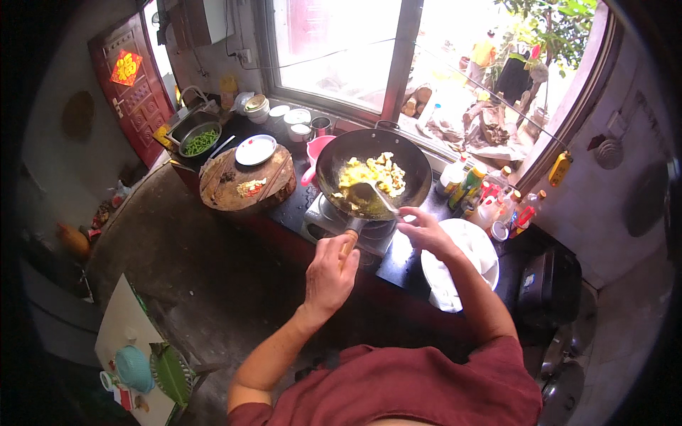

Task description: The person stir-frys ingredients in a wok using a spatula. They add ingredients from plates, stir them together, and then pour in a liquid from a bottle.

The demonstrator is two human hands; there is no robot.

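A black wok point(415, 160) stands on a stove point(319, 223) below the window. Its wooden handle point(349, 242) points towards me, and my left hand point(330, 271) is wrapped around it. Pieces of yellow scrambled egg point(378, 170) lie in the bottom of the wok. With my right hand point(426, 231) I hold a metal cooking spatula or ladle point(384, 201) near its upper end. Its head rests among the egg at the near side of the wok; the exact shape of the head is hard to make out.
Left of the wok are a pink plastic ladle point(318, 152) and a round wooden chopping board point(224, 181) with chopped bits point(251, 187) and a white plate point(256, 150). A bowl of green vegetables point(200, 141) stands farther left. Condiment bottles point(469, 183) and a white basin point(493, 277) flank the right.
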